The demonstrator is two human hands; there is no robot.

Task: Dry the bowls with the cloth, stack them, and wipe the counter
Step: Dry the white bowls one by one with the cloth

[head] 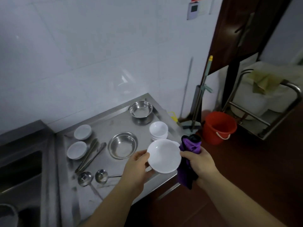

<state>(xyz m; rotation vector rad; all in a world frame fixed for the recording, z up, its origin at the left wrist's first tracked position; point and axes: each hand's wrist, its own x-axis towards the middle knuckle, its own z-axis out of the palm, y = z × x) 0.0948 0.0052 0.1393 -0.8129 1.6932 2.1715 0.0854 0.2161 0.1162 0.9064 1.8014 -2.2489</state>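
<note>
Steel worktop against a white tiled wall, sink basin at its left end.

Left hand: fingers curled round the rim of one white bowl, thumb on the near-left edge, holding it tilted above the worktop's front right corner.

Right hand: closed round a purple cloth, bunched, one end sticking up above the fist and the other hanging below it. Cloth sits just beside the held bowl's right rim; cannot tell if it touches.

Count on the worktop:
- White bowls lying singly: two, at the left, one behind the other, both upside down.
- One stack of white bowls near the right edge, mouth up; number in the stack too blurred to count.
- Steel bowls: two. Deep one in the far corner; wide shallow one in the middle, just left of the held bowl.
- Tongs: long steel arms lying diagonally between the single white bowls and the shallow steel bowl; looks like two pairs, not certain.
- Ladles: two, side by side near the front edge.

On the floor to the right: one red bucket, mop handles leaning in the corner.
</note>
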